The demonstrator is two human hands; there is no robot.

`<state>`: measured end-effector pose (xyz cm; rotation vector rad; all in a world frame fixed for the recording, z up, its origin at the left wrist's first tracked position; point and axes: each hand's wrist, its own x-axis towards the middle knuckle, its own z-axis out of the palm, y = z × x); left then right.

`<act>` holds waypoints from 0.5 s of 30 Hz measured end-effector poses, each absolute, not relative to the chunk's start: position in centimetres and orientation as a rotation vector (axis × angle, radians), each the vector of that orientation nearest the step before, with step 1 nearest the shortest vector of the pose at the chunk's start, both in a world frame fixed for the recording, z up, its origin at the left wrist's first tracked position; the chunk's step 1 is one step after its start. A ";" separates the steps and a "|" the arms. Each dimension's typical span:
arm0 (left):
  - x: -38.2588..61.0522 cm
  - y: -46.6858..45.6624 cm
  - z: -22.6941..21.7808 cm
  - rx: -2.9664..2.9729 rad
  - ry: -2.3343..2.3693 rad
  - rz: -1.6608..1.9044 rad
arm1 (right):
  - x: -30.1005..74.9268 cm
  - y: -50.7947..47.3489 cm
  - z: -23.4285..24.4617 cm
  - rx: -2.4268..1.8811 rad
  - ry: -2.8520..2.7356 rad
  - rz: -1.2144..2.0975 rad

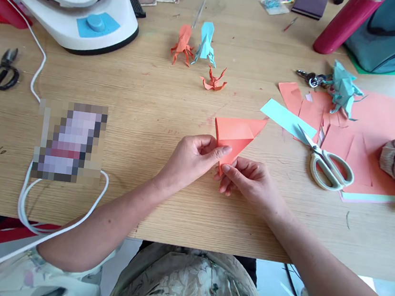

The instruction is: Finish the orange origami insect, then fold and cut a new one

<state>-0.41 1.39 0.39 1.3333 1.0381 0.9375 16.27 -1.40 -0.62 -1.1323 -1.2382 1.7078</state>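
Note:
A folded orange-red sheet of paper (237, 131), roughly a triangle with its point downward, is held up above the table between both hands. My left hand (200, 155) pinches its left side, thumb on the front face. Lower down, my right hand (246, 175) grips the bottom tip between thumb and fingers. Behind the paper stand an orange origami figure (183, 40) and a light-blue origami figure (206, 41), both with thin legs. A smaller orange folded piece (214, 80) lies in front of them.
White-handled scissors (328, 166) lie at right on orange paper sheets (381, 118), beside a light-blue strip (287, 118) and a teal origami figure (345, 89). A fan (102, 16), a blurred phone (70, 144) with a white cable (101, 194) and black-handled cutters (1, 73) occupy the left.

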 end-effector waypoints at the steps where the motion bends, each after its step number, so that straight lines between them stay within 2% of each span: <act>1: -0.5 1.4 0.4 1.365 1.058 0.933 | 16.3 -1.4 -0.6 -1.138 -1.242 1.705; 15: -0.7 1.7 -0.2 1.246 1.129 1.005 | 16.3 -1.3 -0.9 -1.122 -1.204 1.803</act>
